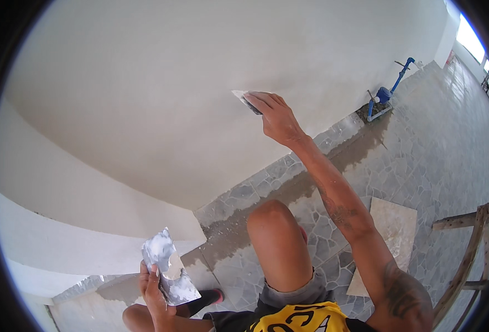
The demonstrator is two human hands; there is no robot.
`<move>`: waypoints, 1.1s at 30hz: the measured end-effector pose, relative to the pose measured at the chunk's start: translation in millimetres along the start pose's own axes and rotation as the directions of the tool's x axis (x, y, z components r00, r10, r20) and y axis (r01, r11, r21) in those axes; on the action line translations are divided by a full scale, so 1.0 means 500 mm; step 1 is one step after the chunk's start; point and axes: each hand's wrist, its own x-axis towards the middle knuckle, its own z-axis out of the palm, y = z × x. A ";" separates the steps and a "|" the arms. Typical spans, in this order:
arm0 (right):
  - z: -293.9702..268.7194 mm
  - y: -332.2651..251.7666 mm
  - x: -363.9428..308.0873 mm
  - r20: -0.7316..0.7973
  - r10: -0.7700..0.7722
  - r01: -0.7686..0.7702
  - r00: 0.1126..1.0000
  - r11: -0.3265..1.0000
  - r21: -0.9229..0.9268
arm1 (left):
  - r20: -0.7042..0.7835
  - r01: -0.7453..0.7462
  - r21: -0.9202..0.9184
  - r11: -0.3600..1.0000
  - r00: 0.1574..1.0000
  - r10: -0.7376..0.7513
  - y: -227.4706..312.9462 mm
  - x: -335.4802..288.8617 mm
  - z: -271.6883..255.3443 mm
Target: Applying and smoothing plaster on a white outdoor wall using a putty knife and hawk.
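My right hand (280, 120) is raised ahead of me, its fingers closed on a putty knife (248, 103) with a whitish, smeared blade. The blade is at the pale wall (161, 83); whether its edge touches cannot be told. Low on the left, my left hand (155, 294) grips a flat metal plate (170, 279) by its edge, the thumb on top. White putty (160, 247) lies in patches over the plate. The handle of the putty knife is mostly hidden by my fingers.
A curved white ledge (89, 227) runs along the left. Blue pipes with a meter (384, 95) stand at the wall's foot, far right. On the stone-patterned floor (438, 149) lies a pale board (394, 232). A wooden stand (471, 249) is at the right edge.
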 end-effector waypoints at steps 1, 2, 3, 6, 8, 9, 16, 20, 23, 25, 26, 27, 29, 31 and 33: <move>-0.023 -0.005 0.011 -0.060 0.103 -0.098 0.993 0.991 0.088 | 0.000 0.009 -0.006 1.000 1.000 -0.009 0.001 0.001 -0.001; -0.045 -0.009 0.022 -0.109 0.209 -0.187 0.972 0.966 0.181 | -0.001 0.019 -0.013 1.000 1.000 -0.019 -0.001 0.003 -0.003; -0.061 0.000 0.046 -0.198 0.257 -0.225 0.946 0.959 0.173 | -0.003 0.019 -0.015 1.000 1.000 -0.019 -0.002 0.007 -0.008; -0.086 0.045 0.105 -0.297 0.310 -0.303 0.903 0.950 0.071 | 0.044 0.039 -0.022 0.999 0.998 -0.038 -0.008 0.009 -0.014; -0.071 0.053 0.122 -0.292 0.294 -0.296 0.910 0.954 0.040 | 0.019 0.034 -0.025 0.999 0.999 -0.034 -0.009 0.009 -0.011; -0.065 0.055 0.127 -0.290 0.283 -0.294 0.914 0.956 0.006 | 0.015 0.033 -0.032 0.999 0.999 -0.033 -0.010 0.010 -0.011; -0.018 -0.021 0.067 -0.264 0.148 -0.185 0.953 0.975 -0.121 | 0.026 0.023 0.015 1.000 0.999 -0.024 -0.010 0.017 -0.013; -0.025 -0.041 0.013 0.037 0.004 -0.003 0.999 1.000 -0.022 | 0.063 0.029 -0.027 0.999 0.998 -0.027 -0.015 0.040 0.011; -0.063 -0.057 0.014 0.108 0.337 -0.354 0.935 0.881 0.314 | 0.071 0.022 -0.064 0.998 0.997 -0.017 -0.019 0.060 0.031; -0.066 -0.014 0.007 0.228 0.696 -0.521 0.680 0.240 0.819 | 0.104 0.023 -0.075 0.997 0.994 -0.015 -0.016 0.064 0.063; -0.057 0.014 -0.003 0.227 0.697 -0.522 0.680 0.242 0.818 | 0.106 0.025 -0.075 0.997 0.994 -0.017 -0.018 0.066 0.065; -0.049 0.035 -0.009 0.262 0.730 -0.467 0.631 0.088 0.880 | 0.149 0.032 -0.093 0.995 0.989 -0.018 -0.019 0.069 0.064; -0.025 0.047 0.000 0.309 0.675 -0.247 0.670 -0.189 0.950 | 0.190 0.031 -0.110 0.993 0.982 -0.010 -0.015 0.074 0.064; 0.001 0.054 0.000 0.283 0.698 -0.185 0.657 -0.215 0.959 | 0.136 0.043 -0.105 0.994 0.990 -0.028 -0.015 0.068 0.062; 0.020 0.066 -0.003 0.260 0.724 -0.123 0.638 -0.238 0.963 | 0.134 0.037 -0.111 0.993 0.991 -0.022 -0.014 0.063 0.055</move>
